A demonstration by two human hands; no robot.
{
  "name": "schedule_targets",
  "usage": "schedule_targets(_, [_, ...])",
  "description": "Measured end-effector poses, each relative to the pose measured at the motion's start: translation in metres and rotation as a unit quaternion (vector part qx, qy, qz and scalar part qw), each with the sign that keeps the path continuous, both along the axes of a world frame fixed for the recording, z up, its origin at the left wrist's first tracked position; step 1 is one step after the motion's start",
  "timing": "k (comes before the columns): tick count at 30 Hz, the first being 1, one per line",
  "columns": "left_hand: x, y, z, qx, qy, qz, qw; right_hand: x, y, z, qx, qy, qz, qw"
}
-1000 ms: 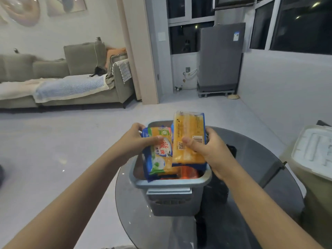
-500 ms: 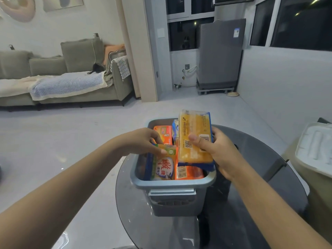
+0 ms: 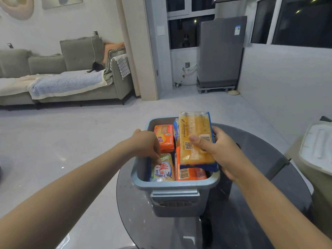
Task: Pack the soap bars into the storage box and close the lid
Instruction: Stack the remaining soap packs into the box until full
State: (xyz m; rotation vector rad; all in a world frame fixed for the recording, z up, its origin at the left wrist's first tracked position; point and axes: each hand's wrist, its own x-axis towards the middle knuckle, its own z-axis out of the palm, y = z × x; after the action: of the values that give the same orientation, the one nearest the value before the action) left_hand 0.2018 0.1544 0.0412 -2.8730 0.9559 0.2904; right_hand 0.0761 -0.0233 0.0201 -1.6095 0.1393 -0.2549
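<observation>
A grey storage box (image 3: 175, 184) stands open on a round dark glass table (image 3: 251, 221). Inside lie an orange soap bar (image 3: 164, 138) at the back left, another orange bar (image 3: 190, 172) at the front right, and a green-and-white wrapped bar (image 3: 162, 168) at the front left. My left hand (image 3: 146, 145) reaches into the box, its fingers pressing on the green-and-white bar. My right hand (image 3: 221, 151) holds a yellow soap pack with blue edges (image 3: 195, 139) above the box's right side. A further blue-edged pack (image 3: 177, 131) shows behind it.
A white lid (image 3: 318, 148) rests on a beige bin at the right edge. A grey sofa (image 3: 62, 78) lines the far left wall, and a covered grey appliance (image 3: 220, 53) stands by the windows. Pale floor lies between.
My left hand lowered the green-and-white bar from above the rim down into the box's front left. My right hand kept the yellow pack above the box, shifting slightly right.
</observation>
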Motion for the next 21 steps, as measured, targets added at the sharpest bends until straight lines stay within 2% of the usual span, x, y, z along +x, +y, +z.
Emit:
schedule_targets(10, [-0.017,0.009,-0.003,-0.170,0.034,0.043,0.984,0.001,0.009,0.006,-0.072,0.046,-0.026,0.996])
schedule_targets(12, [-0.028,0.012,-0.004,-0.288,0.064,0.050,0.954,0.002,0.010,0.007,-0.063,0.051,-0.028,0.996])
schedule_targets(15, [-0.046,0.016,-0.003,-0.484,0.158,0.046,0.859,0.003,0.016,0.009,-0.045,0.046,-0.023,0.998])
schedule_targets(18, [-0.061,0.021,-0.002,-0.553,0.206,0.032,0.807,0.005,0.027,0.008,-0.028,0.057,-0.002,0.998])
schedule_targets(21, [-0.071,0.026,-0.005,-0.580,0.194,0.026,0.791,0.005,0.041,0.004,0.006,0.063,0.022,0.998])
